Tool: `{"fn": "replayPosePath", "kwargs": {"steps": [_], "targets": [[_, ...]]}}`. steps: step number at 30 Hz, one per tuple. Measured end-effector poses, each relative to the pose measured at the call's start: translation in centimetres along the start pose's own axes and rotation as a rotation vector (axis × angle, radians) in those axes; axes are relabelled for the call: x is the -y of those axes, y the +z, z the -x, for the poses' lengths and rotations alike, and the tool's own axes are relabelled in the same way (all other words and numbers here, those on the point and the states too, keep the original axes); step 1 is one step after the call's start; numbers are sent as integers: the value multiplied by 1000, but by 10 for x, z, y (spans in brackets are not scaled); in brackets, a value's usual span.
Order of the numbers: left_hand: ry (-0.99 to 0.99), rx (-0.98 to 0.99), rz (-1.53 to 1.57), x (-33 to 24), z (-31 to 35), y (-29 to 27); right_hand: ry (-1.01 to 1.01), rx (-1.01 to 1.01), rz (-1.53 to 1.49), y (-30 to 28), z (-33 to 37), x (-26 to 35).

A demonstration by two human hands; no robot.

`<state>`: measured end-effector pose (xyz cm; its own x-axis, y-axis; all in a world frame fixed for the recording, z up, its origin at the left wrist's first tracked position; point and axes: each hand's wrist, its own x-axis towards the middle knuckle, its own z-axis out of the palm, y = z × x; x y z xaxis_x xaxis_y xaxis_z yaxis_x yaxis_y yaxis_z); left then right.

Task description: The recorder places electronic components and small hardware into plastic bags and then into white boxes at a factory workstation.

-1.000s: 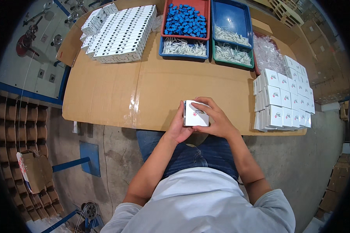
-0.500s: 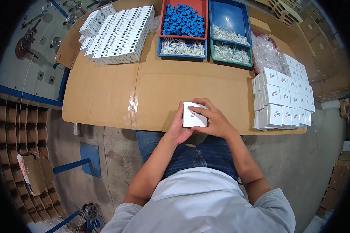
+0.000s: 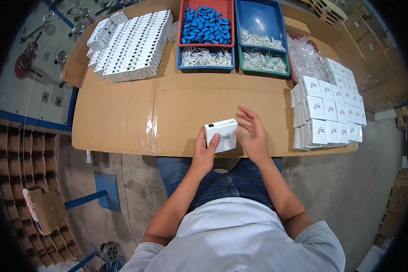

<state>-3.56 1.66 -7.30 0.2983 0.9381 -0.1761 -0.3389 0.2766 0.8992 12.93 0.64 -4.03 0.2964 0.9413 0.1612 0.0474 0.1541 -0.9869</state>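
Observation:
A small white box (image 3: 225, 137) with a dark square on its narrow top side is tilted in my left hand (image 3: 205, 149), the thumb across its front face. My right hand (image 3: 254, 137) is just off the box's right side, fingers apart and slightly blurred, with nothing seen in it. Both hands are above the near edge of the cardboard-covered table (image 3: 118, 113).
White boxes (image 3: 133, 47) stand in rows at the far left, and more stacked white boxes (image 3: 328, 111) at the right. A red tray (image 3: 182, 27) of blue parts, blue trays (image 3: 258, 13) and a green tray (image 3: 245, 69) of white pieces, and clear plastic wrappers (image 3: 308, 59) lie at the back.
My right hand has come off the white box and opened. My left hand has turned the box so that its narrow side with the dark square shows.

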Motion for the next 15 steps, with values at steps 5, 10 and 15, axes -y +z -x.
{"fn": "replayPosePath", "kwargs": {"steps": [5, 10, 15], "targets": [[198, -59, -167, -7, 24, 27, 159, -157, -43, 13, -6, 4], [396, -131, -268, -8, 45, 46, 14, -269, -101, 24, -9, 34], [504, -121, -471, -20, 50, 54, -65, -243, -43, 20, -6, 47]]}}
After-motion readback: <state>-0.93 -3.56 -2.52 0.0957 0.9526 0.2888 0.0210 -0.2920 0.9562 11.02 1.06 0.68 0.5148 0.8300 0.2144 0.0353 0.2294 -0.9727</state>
